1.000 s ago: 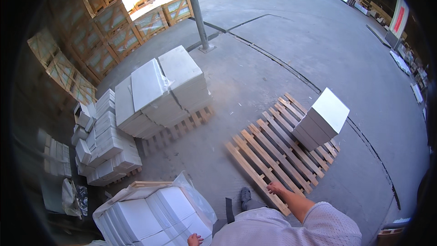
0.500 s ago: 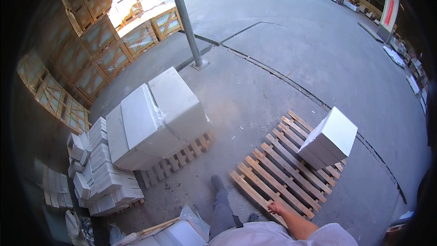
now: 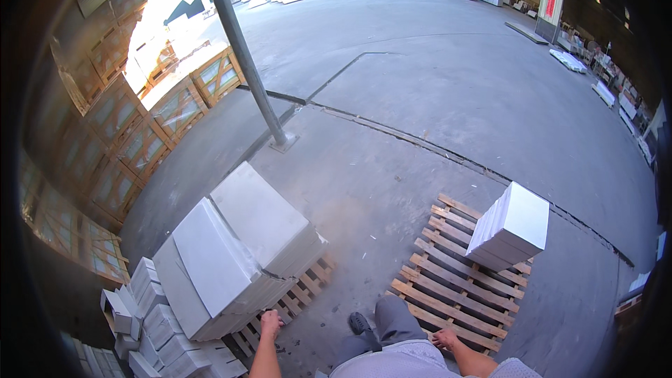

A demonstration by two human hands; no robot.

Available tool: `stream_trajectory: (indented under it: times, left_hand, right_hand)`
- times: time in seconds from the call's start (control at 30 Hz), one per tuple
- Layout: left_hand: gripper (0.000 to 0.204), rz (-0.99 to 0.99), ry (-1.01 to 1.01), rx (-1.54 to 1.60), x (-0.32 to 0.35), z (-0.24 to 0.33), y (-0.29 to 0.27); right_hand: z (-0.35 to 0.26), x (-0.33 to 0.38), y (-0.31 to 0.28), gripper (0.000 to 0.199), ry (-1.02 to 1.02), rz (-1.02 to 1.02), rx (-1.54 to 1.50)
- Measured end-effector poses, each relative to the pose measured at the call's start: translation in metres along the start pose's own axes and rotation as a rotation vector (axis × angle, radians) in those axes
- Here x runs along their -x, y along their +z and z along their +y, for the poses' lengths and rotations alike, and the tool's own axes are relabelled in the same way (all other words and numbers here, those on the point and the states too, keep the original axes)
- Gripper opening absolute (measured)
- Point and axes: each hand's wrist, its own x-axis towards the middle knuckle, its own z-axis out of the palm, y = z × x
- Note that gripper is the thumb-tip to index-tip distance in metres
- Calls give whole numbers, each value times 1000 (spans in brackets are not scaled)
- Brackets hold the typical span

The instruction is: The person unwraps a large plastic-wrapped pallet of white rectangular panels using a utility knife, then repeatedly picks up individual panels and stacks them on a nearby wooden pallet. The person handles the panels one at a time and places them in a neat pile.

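The concrete floor (image 3: 448, 98) is the largest surface, crossed by a dark joint line running from the steel post (image 3: 245, 56) toward the right rim. Wooden crates (image 3: 133, 133) with pale panels line the left side.

The slab stack (image 3: 238, 252), large grey stone slabs on a low wooden pallet, sits lower left, with small pale blocks (image 3: 150, 308) heaped against its left end. The empty pallet (image 3: 455, 287) lies lower right, well apart from the stack; a bundle of white tiles (image 3: 511, 227) stands on its far corner.

The left hand (image 3: 269, 323) hangs just beside the near corner of the slab stack, fingers curled loosely and holding nothing; contact with the slab cannot be confirmed. The right hand (image 3: 446, 339) hangs over the near edge of the empty pallet, fingers loosely bent, also holding nothing. One shoe (image 3: 360, 322) is planted between the two pallets.

Hazards, as judged: the slab corner could strike the left hand or shin; the gaps between the pallet slats could catch a foot; the tile bundle, near the pallet edge, could tip if jarred.

Clearance: the lane between the pallets is narrow. Open floor lies ahead, beyond both pallets.
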Motion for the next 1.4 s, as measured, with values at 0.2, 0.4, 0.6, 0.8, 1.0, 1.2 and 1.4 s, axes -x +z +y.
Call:
stream_trajectory:
  times: [0.2,0.4,0.6,0.8,1.0,1.2,1.4]
  left_hand:
    - [32,-203,214,-5,-28,101,64]
    - [32,-540,-54,-115,-26,70,136]
    - [36,-530,203,-692,-103,106,168]
    - [35,-521,556,-1203,-194,212,197]
    - [39,-490,-7,-477,-208,294,254]
    - [33,-649,150,-846,-288,379,317]
    - [43,-714,109,-973,-423,495,409]
  right_hand:
    - [-47,18,22,20,-243,170,321]
    - [-91,-48,30,31,-256,79,690]
    - [-205,-133,10,32,46,-50,301]
    - [-326,-183,-48,24,-141,114,-199]
    - [-456,-191,-112,22,-228,161,-336]
    - [-502,-212,-133,20,-239,285,-621]
    - [-474,-241,-111,23,-24,303,-696]
